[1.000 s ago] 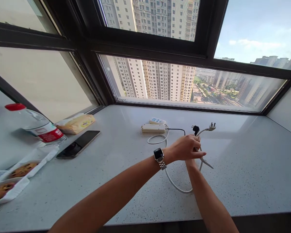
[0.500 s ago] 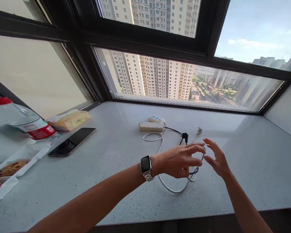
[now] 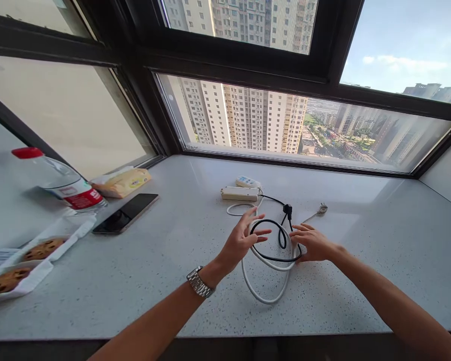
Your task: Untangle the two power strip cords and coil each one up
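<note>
A white cable and a thinner black cable lie in loose loops on the speckled white sill. My left hand, with a watch on its wrist, hovers at the left of the loops, fingers spread and empty. Resting flat on the right side of the loops is my right hand, fingers stretched out on the cables. The black plug and the white plug lie just beyond the hands. Both cables run back to a white power strip and a small white adapter.
At the left stand a clear water bottle with a red cap, a yellow packet, a dark phone and trays of cookies. Black window frames close off the back of the sill.
A second ago my hands held the bundled cables up with both plugs raised. They let go; the cables now lie spread in loops on the sill and both hands are open over them.
</note>
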Available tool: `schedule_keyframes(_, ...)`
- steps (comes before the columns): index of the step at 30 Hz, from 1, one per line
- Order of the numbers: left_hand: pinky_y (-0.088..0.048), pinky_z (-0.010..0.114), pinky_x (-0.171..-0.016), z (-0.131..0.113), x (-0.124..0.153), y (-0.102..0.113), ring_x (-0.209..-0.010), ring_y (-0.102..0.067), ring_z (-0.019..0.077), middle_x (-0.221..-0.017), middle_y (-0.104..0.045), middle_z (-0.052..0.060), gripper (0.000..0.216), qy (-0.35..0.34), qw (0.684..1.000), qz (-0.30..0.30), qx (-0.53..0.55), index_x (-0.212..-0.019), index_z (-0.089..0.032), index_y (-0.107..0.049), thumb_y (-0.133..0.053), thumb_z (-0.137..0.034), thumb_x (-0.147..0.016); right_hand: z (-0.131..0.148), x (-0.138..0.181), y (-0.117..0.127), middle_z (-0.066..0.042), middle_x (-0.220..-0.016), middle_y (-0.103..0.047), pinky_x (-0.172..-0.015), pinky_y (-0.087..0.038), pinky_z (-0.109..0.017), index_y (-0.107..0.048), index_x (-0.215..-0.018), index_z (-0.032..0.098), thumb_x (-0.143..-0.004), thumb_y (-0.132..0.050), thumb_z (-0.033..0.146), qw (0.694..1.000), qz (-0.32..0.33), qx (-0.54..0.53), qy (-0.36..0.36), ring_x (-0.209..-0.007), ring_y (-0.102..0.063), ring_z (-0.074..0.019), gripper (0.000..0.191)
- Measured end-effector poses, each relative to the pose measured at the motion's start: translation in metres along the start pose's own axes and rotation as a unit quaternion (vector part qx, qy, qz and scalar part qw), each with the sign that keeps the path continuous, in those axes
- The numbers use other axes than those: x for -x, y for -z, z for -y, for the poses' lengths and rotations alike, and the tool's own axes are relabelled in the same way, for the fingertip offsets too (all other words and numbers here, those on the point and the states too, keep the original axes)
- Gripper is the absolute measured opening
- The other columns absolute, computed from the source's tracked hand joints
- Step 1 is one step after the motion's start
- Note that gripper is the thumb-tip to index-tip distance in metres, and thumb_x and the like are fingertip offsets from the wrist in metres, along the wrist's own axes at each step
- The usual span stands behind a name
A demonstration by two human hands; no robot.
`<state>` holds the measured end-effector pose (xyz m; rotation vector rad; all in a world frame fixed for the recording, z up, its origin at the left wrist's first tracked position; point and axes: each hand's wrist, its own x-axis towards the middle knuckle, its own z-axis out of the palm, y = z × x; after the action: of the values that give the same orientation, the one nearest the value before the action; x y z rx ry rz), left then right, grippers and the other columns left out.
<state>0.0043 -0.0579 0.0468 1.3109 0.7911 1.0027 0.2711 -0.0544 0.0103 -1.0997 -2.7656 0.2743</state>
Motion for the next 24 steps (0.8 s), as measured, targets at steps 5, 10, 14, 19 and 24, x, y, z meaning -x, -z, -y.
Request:
schedule_keyframes(5,-0.051,0.042,-0.088,-0.015,-0.004,0.003,-0.111,-0.058,0.0300,-0.143,-0.037,0.014,0.069,-0.067,0.996,0.026,0.048,-0.141,-0.031,-0.026,-0.059,-0.035,-0.081,0.004,0.008,0.013,-0.005,-0.072,-0.063,-0.089,-0.041,-0.045,-0.062,-0.068,0.021,-0.085,-0.055,0.026,0.988,-0.130,-0.078,0.009,-0.086,-0.058,-0.0226,0.019)
schedule_keyframes(10,-0.035,0.048,-0.105,0.019,-0.005,-0.002,-0.132,-0.034,0.0332,-0.152,-0.020,0.013,0.078,-0.053,0.993,0.073,-0.076,-0.146,-0.029,-0.019,-0.042,-0.068,-0.082,0.001,0.028,0.076,0.003,-0.049,-0.046,-0.051,-0.045,-0.030,-0.052,-0.060,0.020,-0.087,-0.053,0.041,0.876,-0.340,-0.328,-0.099,-0.047,-0.046,-0.0130,0.034)
schedule_keyframes(14,-0.021,0.054,-0.110,0.054,0.010,-0.025,-0.137,-0.020,0.0377,-0.151,-0.022,0.018,0.106,-0.070,0.898,0.223,-0.373,-0.147,-0.021,-0.021,-0.063,-0.071,-0.063,-0.003,0.041,0.133,0.008,-0.044,-0.034,-0.034,-0.021,-0.020,-0.047,-0.056,0.019,-0.076,-0.070,0.040,0.810,-0.334,-0.441,-0.195,-0.037,-0.025,-0.0045,0.037)
schedule_keyframes(19,-0.017,0.058,-0.109,0.068,0.001,-0.041,-0.137,-0.019,0.0395,-0.150,-0.020,0.022,0.114,-0.161,0.794,0.206,-0.548,-0.145,-0.016,-0.021,-0.069,-0.069,-0.057,-0.016,0.073,0.172,0.008,-0.040,-0.031,-0.036,-0.013,-0.021,-0.060,-0.058,0.013,-0.073,-0.071,0.046,0.825,-0.302,-0.398,-0.265,-0.036,-0.021,-0.0016,0.037)
schedule_keyframes(24,-0.019,0.051,-0.109,0.059,-0.065,-0.058,-0.136,-0.023,0.0377,-0.148,-0.026,0.023,0.113,-0.203,0.777,0.210,-0.558,-0.144,-0.014,-0.025,-0.071,-0.068,-0.056,-0.009,0.109,0.192,0.007,-0.037,-0.027,-0.041,-0.011,-0.027,-0.054,-0.044,0.012,-0.072,-0.060,0.056,0.846,-0.356,-0.213,-0.335,-0.034,-0.022,0.0009,0.052)
